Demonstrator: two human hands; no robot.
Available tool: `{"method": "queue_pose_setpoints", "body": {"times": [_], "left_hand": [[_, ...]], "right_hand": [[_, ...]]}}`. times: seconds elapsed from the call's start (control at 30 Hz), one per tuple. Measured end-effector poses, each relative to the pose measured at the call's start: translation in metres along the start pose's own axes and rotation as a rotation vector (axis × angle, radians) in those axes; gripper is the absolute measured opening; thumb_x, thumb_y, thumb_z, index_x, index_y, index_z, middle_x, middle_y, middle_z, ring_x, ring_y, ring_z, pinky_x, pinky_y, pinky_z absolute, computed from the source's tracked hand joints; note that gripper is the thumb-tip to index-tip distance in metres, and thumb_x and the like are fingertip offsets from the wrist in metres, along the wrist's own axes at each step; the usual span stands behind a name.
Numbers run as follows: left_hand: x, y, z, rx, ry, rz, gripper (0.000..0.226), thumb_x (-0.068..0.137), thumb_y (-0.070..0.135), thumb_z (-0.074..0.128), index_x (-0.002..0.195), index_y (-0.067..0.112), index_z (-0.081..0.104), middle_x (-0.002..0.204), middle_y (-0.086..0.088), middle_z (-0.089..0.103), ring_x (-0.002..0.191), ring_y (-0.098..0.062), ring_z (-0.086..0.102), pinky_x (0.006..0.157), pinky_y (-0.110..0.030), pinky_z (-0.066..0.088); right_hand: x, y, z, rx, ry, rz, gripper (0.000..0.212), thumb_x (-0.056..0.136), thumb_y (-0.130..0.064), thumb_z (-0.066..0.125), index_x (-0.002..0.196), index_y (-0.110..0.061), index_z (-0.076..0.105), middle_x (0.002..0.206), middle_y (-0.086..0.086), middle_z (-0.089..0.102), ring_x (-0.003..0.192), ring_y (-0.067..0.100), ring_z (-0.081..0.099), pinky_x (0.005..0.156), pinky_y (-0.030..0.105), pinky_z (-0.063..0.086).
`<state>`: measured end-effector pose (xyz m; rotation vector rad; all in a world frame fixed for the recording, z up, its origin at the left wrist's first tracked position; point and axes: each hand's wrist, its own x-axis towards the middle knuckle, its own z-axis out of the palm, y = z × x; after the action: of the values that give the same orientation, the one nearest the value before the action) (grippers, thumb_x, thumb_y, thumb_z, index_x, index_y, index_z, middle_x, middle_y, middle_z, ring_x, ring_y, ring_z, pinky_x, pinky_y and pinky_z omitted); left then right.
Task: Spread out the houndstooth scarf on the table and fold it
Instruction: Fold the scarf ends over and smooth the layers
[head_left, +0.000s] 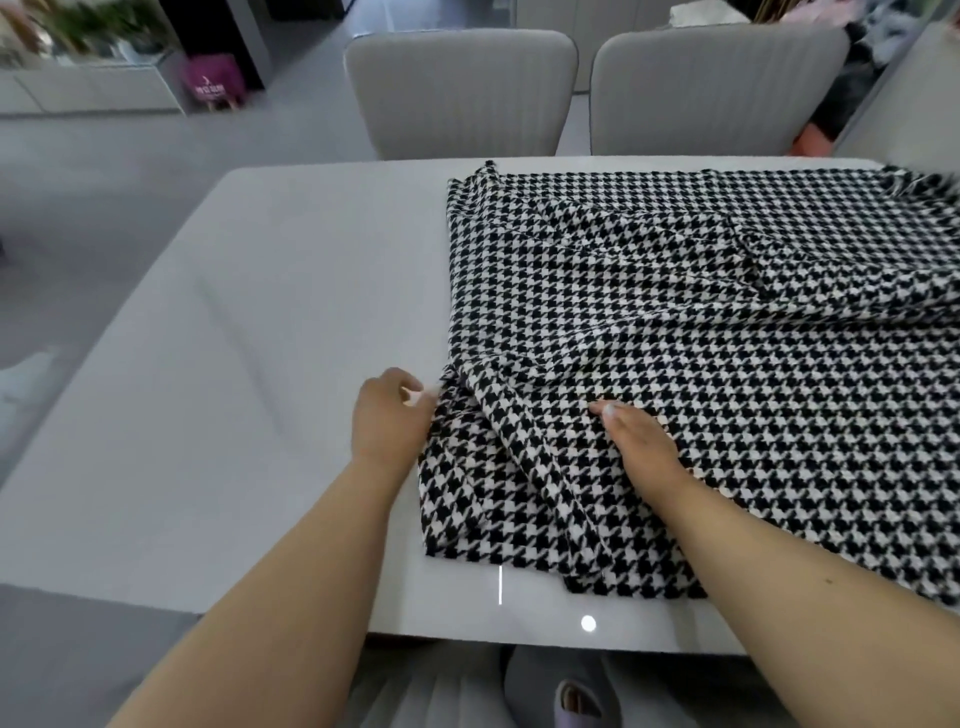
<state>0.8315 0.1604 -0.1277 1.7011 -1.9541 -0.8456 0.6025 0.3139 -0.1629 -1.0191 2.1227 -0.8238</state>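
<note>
A black-and-white houndstooth scarf (701, 332) lies over the right half of the grey table (249, 332), creased in several folds, with a fringed end at the far right. At the scarf's left edge my left hand (389, 421) pinches the cloth between thumb and fingers. My right hand (641, 441) rests flat on the scarf a little to the right, fingers straight and pointing left. The scarf's near corner bunches in diagonal pleats between the two hands.
Two grey padded chairs (462, 88) (717, 88) stand at the table's far side. The table's near edge (519, 642) runs just below the scarf. A slippered foot (576, 701) shows under it. A low cabinet (88, 88) stands at the far left.
</note>
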Motion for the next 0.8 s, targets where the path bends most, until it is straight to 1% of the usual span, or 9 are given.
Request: {"method": "queue_pose_setpoints", "body": {"times": [0.1, 0.17, 0.27, 0.33, 0.43, 0.53, 0.63, 0.7, 0.8], "left_hand": [[-0.013, 0.007, 0.017, 0.369, -0.242, 0.167, 0.035, 0.082, 0.047, 0.068, 0.111, 0.028, 0.063, 0.116, -0.002, 0.047, 0.111, -0.021, 0.046, 0.094, -0.037, 0.046], [-0.01, -0.004, 0.015, 0.448, -0.259, 0.132, 0.029, 0.08, 0.047, 0.071, 0.1, 0.028, 0.064, 0.113, -0.002, 0.046, 0.111, -0.022, 0.044, 0.093, -0.038, 0.046], [-0.005, -0.015, 0.002, 0.18, -0.267, 0.103, 0.026, 0.079, 0.03, 0.077, 0.063, 0.02, 0.06, 0.082, 0.0, 0.058, 0.078, -0.016, 0.054, 0.074, -0.033, 0.05], [-0.001, -0.022, -0.016, -0.139, -0.257, 0.007, 0.028, 0.081, 0.013, 0.075, 0.058, 0.016, 0.06, 0.058, 0.009, 0.061, 0.057, -0.006, 0.053, 0.062, -0.021, 0.045], [0.013, -0.061, -0.052, -0.326, -0.083, -0.242, 0.028, 0.083, 0.0, 0.069, 0.062, 0.015, 0.058, 0.061, 0.002, 0.06, 0.067, -0.018, 0.053, 0.069, -0.028, 0.041], [0.021, -0.094, -0.077, -0.262, -0.008, -0.408, 0.023, 0.087, 0.013, 0.068, 0.067, 0.013, 0.057, 0.078, -0.013, 0.059, 0.082, -0.026, 0.054, 0.075, -0.036, 0.043], [0.021, -0.076, -0.067, -0.032, 0.084, -0.282, 0.026, 0.092, 0.031, 0.06, 0.08, 0.008, 0.062, 0.082, -0.013, 0.066, 0.086, -0.033, 0.062, 0.077, -0.037, 0.049], [0.016, -0.049, -0.05, 0.056, 0.04, -0.196, 0.04, 0.088, 0.05, 0.059, 0.093, 0.01, 0.06, 0.084, -0.003, 0.063, 0.086, -0.027, 0.06, 0.073, -0.035, 0.047], [0.014, -0.043, -0.028, 0.39, -0.073, -0.215, 0.061, 0.075, 0.065, 0.062, 0.102, 0.011, 0.057, 0.098, -0.007, 0.062, 0.093, -0.027, 0.058, 0.082, -0.042, 0.053]], "right_hand": [[0.001, 0.003, 0.001, -0.022, -0.006, -0.002, 0.047, 0.103, -0.044, 0.025, 0.14, -0.027, 0.048, 0.15, -0.006, 0.04, 0.141, 0.015, 0.028, 0.116, 0.039, 0.011], [0.002, 0.004, 0.001, -0.028, -0.008, -0.008, 0.047, 0.103, -0.043, 0.025, 0.141, -0.027, 0.047, 0.151, -0.007, 0.039, 0.142, 0.015, 0.027, 0.116, 0.039, 0.01], [0.003, 0.006, 0.002, -0.031, -0.006, -0.017, 0.046, 0.103, -0.043, 0.026, 0.141, -0.027, 0.048, 0.151, -0.007, 0.04, 0.141, 0.014, 0.028, 0.117, 0.04, 0.012], [0.004, 0.006, 0.001, -0.026, -0.007, -0.012, 0.046, 0.103, -0.042, 0.026, 0.14, -0.027, 0.048, 0.15, -0.007, 0.04, 0.141, 0.014, 0.028, 0.117, 0.04, 0.012], [0.004, 0.006, 0.002, -0.013, -0.006, -0.008, 0.046, 0.102, -0.044, 0.027, 0.139, -0.028, 0.049, 0.15, -0.008, 0.04, 0.141, 0.014, 0.029, 0.118, 0.041, 0.012], [0.004, 0.007, 0.001, -0.024, -0.005, -0.011, 0.047, 0.102, -0.045, 0.027, 0.139, -0.028, 0.049, 0.15, -0.009, 0.04, 0.141, 0.013, 0.028, 0.118, 0.041, 0.012], [0.005, 0.008, 0.001, -0.024, -0.006, -0.01, 0.046, 0.102, -0.045, 0.027, 0.139, -0.028, 0.05, 0.15, -0.009, 0.04, 0.141, 0.014, 0.028, 0.118, 0.042, 0.013], [0.006, 0.01, 0.001, -0.017, 0.0, -0.015, 0.046, 0.102, -0.046, 0.028, 0.138, -0.029, 0.051, 0.149, -0.01, 0.041, 0.14, 0.013, 0.029, 0.118, 0.042, 0.014], [0.006, 0.012, 0.001, -0.002, 0.003, -0.009, 0.046, 0.102, -0.046, 0.029, 0.138, -0.027, 0.051, 0.148, -0.009, 0.043, 0.139, 0.013, 0.031, 0.118, 0.041, 0.016]]}}
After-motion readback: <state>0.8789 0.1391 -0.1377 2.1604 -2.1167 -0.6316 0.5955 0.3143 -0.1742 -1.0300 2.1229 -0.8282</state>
